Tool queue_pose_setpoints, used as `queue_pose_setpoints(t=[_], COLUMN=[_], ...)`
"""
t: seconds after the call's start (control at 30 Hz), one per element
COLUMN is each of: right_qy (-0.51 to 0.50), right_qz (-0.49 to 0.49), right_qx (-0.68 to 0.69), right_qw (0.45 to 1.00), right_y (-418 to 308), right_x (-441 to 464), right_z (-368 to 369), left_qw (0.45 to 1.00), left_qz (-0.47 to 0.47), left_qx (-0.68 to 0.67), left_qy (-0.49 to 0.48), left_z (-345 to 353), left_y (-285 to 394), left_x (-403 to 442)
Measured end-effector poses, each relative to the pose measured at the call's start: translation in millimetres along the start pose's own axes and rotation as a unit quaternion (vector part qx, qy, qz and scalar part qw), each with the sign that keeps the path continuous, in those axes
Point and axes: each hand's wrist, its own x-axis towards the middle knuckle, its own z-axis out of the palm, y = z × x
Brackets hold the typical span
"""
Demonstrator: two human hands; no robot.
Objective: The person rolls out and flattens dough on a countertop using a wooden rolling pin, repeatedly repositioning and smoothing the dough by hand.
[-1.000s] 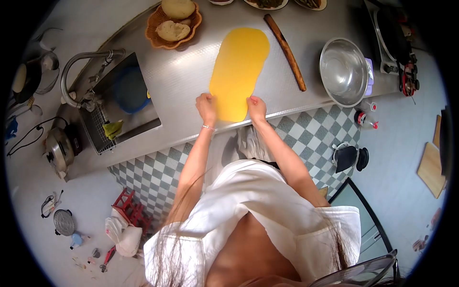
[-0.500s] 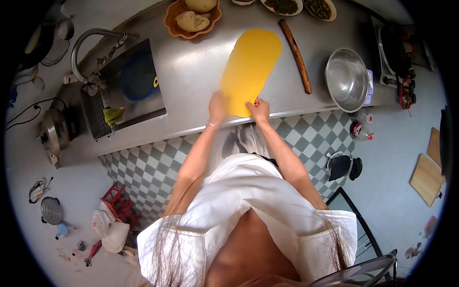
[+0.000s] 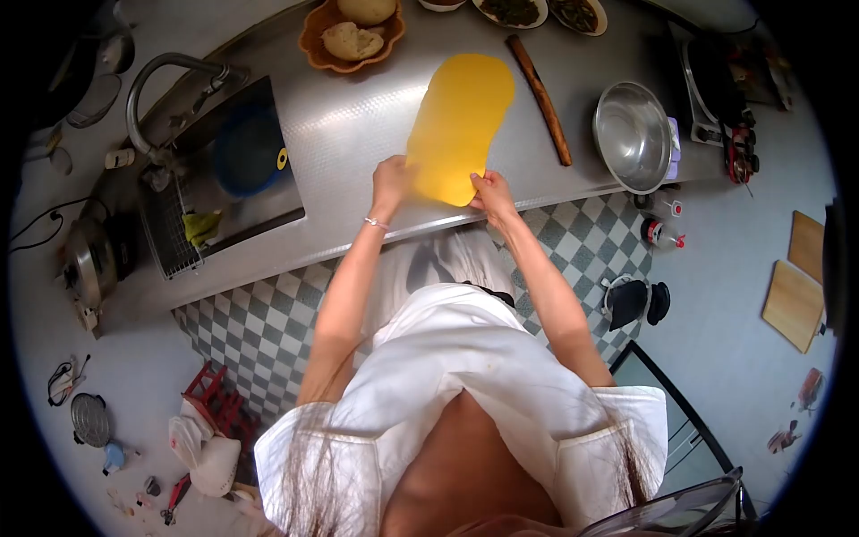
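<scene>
A long, flat yellow sheet [image 3: 461, 125] that looks like rolled dough lies on the steel counter [image 3: 331, 143]. Its near end is between my two hands. My left hand [image 3: 391, 183] is closed at the sheet's left edge, the fingertips slightly blurred. At the near right corner, my right hand [image 3: 492, 194] pinches the edge between thumb and fingers. A wooden rolling pin [image 3: 540, 100] rests to the right of the sheet, touching neither hand.
Right of the pin stands a metal bowl [image 3: 632, 137], with a stove [image 3: 707, 85] beyond. A wicker basket [image 3: 313, 40] holds bread-like pieces. Dishes of food [image 3: 580, 15] line the back. At left is a sink [image 3: 291, 201] with a faucet [image 3: 134, 112].
The near end of the yellow sheet has drawn up from the counter's front edge, and both hands have moved slightly away from me with it. The camera view has shifted a little.
</scene>
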Motion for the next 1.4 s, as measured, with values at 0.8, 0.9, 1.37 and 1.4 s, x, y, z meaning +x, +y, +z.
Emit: queue_pose_setpoints(t=[0.8,0.9,1.37,1.4], right_qy=[0.191,0.202,0.084,0.034], right_qz=[-0.394,-0.475,-0.466,-0.471], right_qx=[-0.523,-0.601,-0.512,-0.501], right_qw=[0.731,0.61,0.717,0.725], right_y=[-11.8,-69.0,-92.5,-94.5], right_x=[-20.3,21.8,99.0,82.9], right_z=[-76.0,-103.6,-160.1,-157.8], left_qw=[0.988,0.941,0.913,0.918], left_qz=[0.047,0.234,0.051,0.042], left_qx=[0.098,0.238,0.382,0.373], left_qy=[0.112,0.059,0.137,0.132], left_z=[17.9,50.9,132.0,137.7], left_y=[-40.8,-46.1,-13.8,-20.0], left_x=[-92.2,-106.1,-149.6,-152.1])
